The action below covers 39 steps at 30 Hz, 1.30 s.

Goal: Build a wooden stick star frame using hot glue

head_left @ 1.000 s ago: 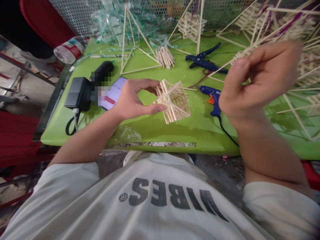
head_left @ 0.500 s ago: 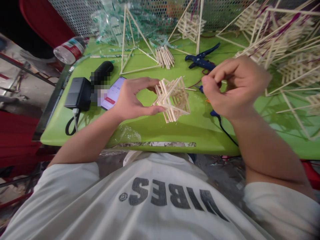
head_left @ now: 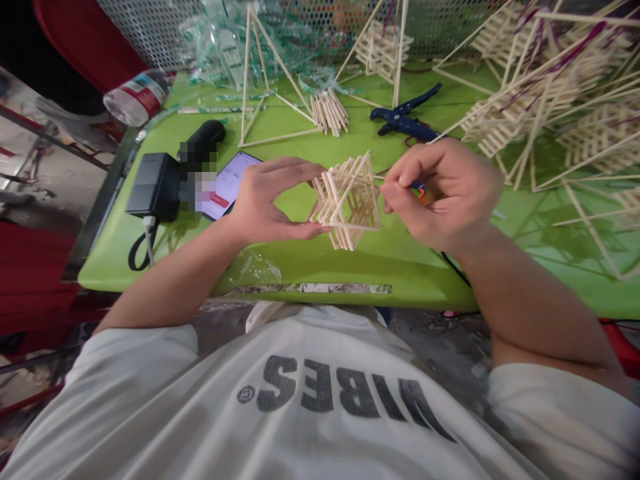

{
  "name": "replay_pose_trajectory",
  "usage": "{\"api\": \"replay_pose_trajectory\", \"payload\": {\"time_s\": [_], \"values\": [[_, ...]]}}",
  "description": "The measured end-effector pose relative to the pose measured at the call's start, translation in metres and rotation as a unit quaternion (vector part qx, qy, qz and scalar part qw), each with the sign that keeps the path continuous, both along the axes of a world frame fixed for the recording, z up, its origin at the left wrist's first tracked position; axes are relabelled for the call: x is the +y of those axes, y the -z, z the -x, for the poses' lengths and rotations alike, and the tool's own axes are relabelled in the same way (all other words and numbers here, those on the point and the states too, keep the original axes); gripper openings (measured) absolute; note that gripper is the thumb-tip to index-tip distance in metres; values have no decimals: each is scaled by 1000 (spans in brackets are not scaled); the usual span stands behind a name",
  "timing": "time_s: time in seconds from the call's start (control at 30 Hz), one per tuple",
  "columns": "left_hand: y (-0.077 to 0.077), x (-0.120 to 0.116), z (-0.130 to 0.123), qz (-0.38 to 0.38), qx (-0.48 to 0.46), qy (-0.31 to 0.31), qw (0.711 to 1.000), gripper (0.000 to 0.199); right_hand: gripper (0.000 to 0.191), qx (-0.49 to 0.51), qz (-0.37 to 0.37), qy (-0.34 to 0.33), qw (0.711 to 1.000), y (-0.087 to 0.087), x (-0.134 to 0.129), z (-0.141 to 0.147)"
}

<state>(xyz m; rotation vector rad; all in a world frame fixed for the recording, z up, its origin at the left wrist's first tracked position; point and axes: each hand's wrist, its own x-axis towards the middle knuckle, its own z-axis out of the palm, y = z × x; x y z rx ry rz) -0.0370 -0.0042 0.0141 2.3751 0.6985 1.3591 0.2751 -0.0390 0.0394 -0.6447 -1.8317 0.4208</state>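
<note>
The lattice (head_left: 345, 203) is held over the table (head_left: 325, 270), close to its front edge; whether its lowest sticks touch the surface cannot be told. It is gripped along its left side by the left hand (head_left: 257, 200), thumb below and fingers above. The right hand (head_left: 450, 193) is brought just beside the right corner, thumb and forefinger pinched narrow; whether anything thin is held between them cannot be told. For this close work, the lattice is best steadied by a light but firm grip, since thin joints could be sprung by squeezing, and the right fingertips are best moved in small strokes, clear of the gun's (head_left: 421, 193) nozzle, which is hidden. As counted, there is one lattice in hand, one gun, one cutter (head_left: 403, 121), one phone (head_left: 237, 177), one black box (head_left: 154, 187), one dark cylinder (head_left: 207, 139), and one bottle (head_left: 134, 100) at the left corner. One bundle (head_left: 330, 112) is seen, its sticks too crowded to be counted, as are the overlapping stacks (head_left: 595, 137) at the right.
</note>
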Motion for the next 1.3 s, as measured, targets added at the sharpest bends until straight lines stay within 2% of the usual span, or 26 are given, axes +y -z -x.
{"api": "replay_pose_trajectory", "payload": {"time_s": [0.17, 0.4, 0.53, 0.67, 0.83, 0.97, 1.1, 1.3], "values": [[2, 0, 3, 46, 3, -8, 999, 85, 39, -4, 45, -34, 998, 1, 2, -4], [0, 0, 0, 44, 1, -16, 999, 88, 34, 15, 50, -45, 998, -1, 8, -5], [-1, 0, -1, 50, 1, -19, 999, 84, 20, 11, 39, -61, 997, -2, 7, -5], [-1, 0, 0, 37, 12, -16, 999, 87, 13, -38, 6, 2, 999, -5, 5, -7], [3, 0, 2, 22, 29, -18, 999, 89, 13, -114, -95, 47, 988, 1, 7, -6], [6, 2, 1, -14, 20, 7, 1000, 90, 19, -149, -78, 103, 980, 6, 2, 2], [6, 1, -3, -66, 13, 31, 997, 95, 20, -122, -105, 97, 982, 6, -3, 10], [2, -2, -4, -44, 61, 10, 997, 91, 16, -146, -100, 92, 980, 2, -6, 10]]}}
